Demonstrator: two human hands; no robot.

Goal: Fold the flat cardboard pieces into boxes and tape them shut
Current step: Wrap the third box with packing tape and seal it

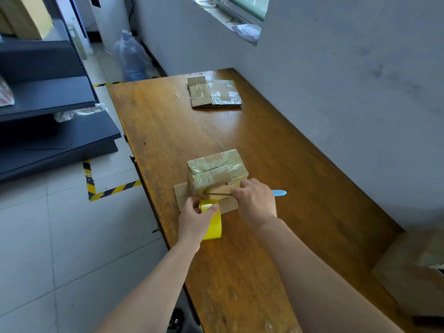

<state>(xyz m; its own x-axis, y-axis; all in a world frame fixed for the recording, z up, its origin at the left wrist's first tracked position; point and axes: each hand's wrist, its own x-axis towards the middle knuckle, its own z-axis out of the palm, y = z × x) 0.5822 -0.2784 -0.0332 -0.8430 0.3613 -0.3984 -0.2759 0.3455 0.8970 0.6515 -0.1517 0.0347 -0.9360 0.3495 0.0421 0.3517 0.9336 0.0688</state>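
Table: a long brown wooden table (240,131) stood with its right side against the wall, its top glossy and scuffed.
Box: a folded box (216,173), wrapped in clear tape, stood near the table's left edge, just ahead of the hands.
Flat piece: a flat cardboard piece (181,195) lay under the box and stuck out on the near and left sides.
Left hand: the left hand (194,219) gripped a yellow tape roll (212,219), thumb over the top of it.
Right hand: the right hand (257,200) pinched the end of a tape strip (217,194) stretched from the roll across the box's near face.
Blue handle: a blue handle (278,193) showed past the right hand; whether it was held or lay on the table could not be told.
Far end: a flattened cardboard stack (213,93) with old tape on it lay well apart from the box.
Wall: a grey, stained wall (336,80) had a window sill (223,15) with clutter on it.
Floor: a pale tiled floor (60,236) carried yellow-and-black striped marking (113,189).
Left side: dark shelves (48,97) stood there, with a large water bottle (131,58) beyond them on the floor.
Near right: a carton (413,272) sat blurred at the table's corner.
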